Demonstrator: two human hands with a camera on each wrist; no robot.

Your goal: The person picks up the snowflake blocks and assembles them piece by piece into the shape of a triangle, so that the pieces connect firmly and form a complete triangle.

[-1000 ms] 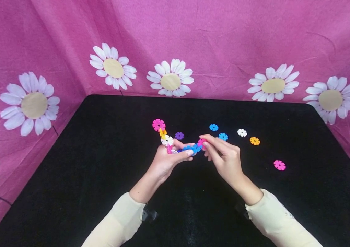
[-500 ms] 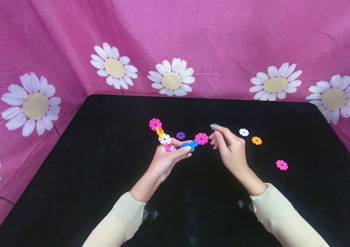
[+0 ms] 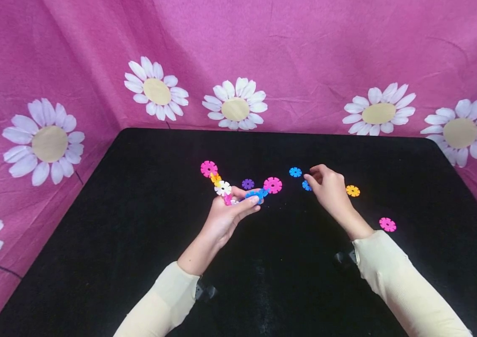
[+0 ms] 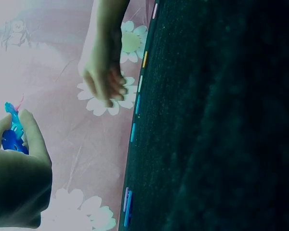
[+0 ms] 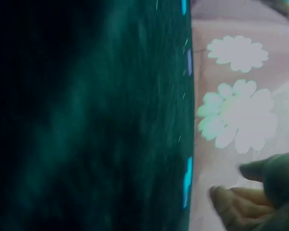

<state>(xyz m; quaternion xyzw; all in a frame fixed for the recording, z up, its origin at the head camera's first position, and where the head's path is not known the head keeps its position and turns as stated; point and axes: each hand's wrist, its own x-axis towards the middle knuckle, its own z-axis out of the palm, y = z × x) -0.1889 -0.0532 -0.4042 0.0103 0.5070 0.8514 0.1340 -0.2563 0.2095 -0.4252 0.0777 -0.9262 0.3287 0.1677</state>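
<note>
My left hand point(image 3: 227, 216) pinches a chain of interlocking notched plastic discs between thumb and fingers. From its far end the chain runs through a pink disc point(image 3: 209, 169), a yellow disc point(image 3: 215, 179) and a white disc point(image 3: 223, 188), then passes partly hidden behind the hand. Blue discs point(image 3: 255, 196) show at the thumb, and a pink disc point(image 3: 273, 185) forms the right end. My right hand point(image 3: 328, 192) hovers above the table with loosely bent fingers and nothing between them. Its fingertips are near a blue disc point(image 3: 306, 185), partly covered in the head view.
On the black table point(image 3: 263, 281) lie a purple disc point(image 3: 248, 184), another blue disc point(image 3: 295, 172), an orange disc point(image 3: 352, 191) and a loose pink disc point(image 3: 387, 224). A loose white disc point(image 4: 140, 83) shows edge-on in the left wrist view. Pink flowered cloth point(image 3: 306, 56) hangs behind.
My right hand has let go of the chain's pink end disc and moved right, over the loose discs, covering the loose white one in the head view. The left hand keeps its hold, shifting little.
</note>
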